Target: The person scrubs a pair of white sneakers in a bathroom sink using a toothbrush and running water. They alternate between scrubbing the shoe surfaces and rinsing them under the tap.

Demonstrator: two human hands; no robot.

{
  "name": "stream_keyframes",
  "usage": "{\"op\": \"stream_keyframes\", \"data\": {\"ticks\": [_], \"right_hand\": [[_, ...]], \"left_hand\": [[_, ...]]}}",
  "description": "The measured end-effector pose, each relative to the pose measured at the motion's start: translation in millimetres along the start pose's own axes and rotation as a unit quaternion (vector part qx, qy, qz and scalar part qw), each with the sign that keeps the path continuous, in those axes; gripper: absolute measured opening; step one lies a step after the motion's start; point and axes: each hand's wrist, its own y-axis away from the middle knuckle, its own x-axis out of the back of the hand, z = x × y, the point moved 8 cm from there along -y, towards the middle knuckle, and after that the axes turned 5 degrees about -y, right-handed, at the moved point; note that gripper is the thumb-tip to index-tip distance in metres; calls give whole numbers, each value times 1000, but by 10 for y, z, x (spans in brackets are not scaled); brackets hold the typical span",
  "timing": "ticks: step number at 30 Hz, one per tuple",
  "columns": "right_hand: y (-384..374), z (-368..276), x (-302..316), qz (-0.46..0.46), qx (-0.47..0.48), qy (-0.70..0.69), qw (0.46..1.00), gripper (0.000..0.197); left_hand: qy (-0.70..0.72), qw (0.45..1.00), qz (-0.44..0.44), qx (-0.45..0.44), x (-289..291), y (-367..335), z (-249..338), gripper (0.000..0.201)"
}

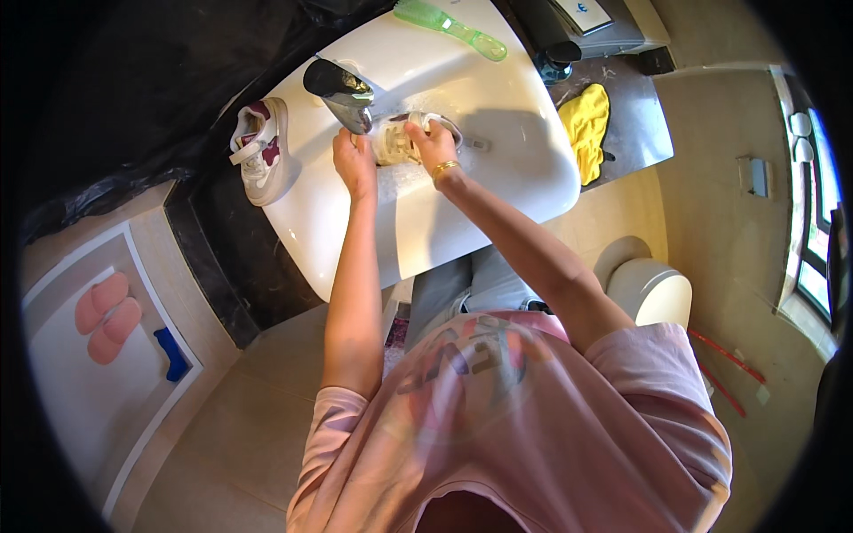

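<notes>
A white sneaker (394,147) is in the white sink (524,182), under the mouth of the chrome faucet (345,93). My left hand (355,163) grips its left end, fingers partly hidden behind it. With fingers closed, my right hand (434,147) holds the sneaker's upper near the right end. Water and some suds lie around the shoe in the basin. The mate, a white sneaker with dark red patches (263,155), rests on the sink's left rim. A green brush (451,27) lies along the far rim.
A yellow cloth or glove (584,133) lies on the dark counter (641,129) right of the sink. A dark bottle (554,64) stands behind it. Pink slippers (108,318) and a blue object (170,354) are at lower left. A toilet (653,291) sits to the right.
</notes>
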Motion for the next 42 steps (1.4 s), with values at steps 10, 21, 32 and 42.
{"op": "stream_keyframes", "data": {"ticks": [10,21,32,42], "right_hand": [[81,176,-90,-154,-319,-364,861,25],[183,290,-441,-244,-208,-226,920,21],[9,231,-139,-160,-161,-15,974,27],[184,-11,-579,-378,-320,-375,784,27]], "left_hand": [[19,991,-66,116,-276,-38,32,30],[45,962,65,263,-234,268,-542,66],[418,809,-225,347,-486,230,-633,31],[377,806,-359,281,-61,210,-154,45]]}}
